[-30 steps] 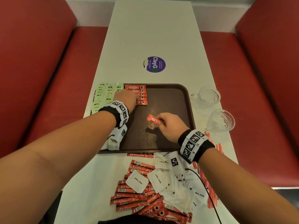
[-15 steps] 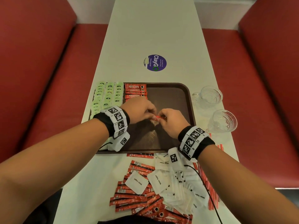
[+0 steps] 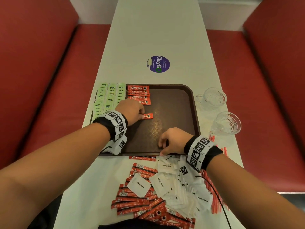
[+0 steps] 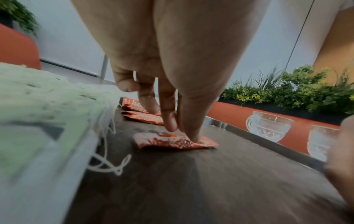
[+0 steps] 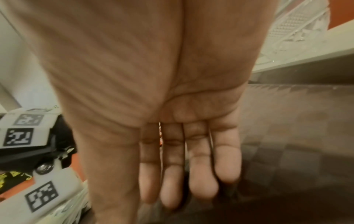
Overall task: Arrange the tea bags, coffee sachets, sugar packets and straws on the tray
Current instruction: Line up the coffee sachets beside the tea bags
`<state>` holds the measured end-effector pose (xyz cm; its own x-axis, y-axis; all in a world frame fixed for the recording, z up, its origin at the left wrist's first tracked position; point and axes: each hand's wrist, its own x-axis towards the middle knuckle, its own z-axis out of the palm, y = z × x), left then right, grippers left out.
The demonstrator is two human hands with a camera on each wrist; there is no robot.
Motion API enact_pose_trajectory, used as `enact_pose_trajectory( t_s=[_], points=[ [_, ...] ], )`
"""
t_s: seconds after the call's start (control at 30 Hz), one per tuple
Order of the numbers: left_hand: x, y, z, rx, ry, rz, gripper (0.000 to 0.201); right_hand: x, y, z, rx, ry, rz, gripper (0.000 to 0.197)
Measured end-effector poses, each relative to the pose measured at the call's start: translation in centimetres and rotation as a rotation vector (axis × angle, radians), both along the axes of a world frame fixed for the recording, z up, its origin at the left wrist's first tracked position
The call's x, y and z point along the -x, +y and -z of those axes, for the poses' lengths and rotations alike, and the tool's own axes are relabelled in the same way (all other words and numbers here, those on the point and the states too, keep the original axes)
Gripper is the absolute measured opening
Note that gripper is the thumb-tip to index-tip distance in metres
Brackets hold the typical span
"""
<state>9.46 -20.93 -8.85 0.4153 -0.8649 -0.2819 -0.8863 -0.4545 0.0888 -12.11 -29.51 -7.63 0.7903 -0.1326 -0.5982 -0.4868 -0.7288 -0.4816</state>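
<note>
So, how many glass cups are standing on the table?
2, both right of the tray: the far cup beside its far right edge, the near cup closer to the person. No others show.

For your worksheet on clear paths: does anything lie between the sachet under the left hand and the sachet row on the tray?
Nothing visible: only bare tray separates the sachet, held by the left hand, from the row.
</note>
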Motion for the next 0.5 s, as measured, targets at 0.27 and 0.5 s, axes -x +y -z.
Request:
enact_pose_trajectory(
  t_s=[0.27,0.5],
  points=[
    [-0.5,-1.8,-0.6,-0.077,-0.067,-0.053,0.024,0.0,1.0,-0.6,0.037,0.02,-0.05,0.007],
    [-1.0,-2.9,-1.5,-0.142,-0.015,-0.095,0.025,0.2,1.8,-0.9,0.084,0.015,-0.053,0.008]
  ],
)
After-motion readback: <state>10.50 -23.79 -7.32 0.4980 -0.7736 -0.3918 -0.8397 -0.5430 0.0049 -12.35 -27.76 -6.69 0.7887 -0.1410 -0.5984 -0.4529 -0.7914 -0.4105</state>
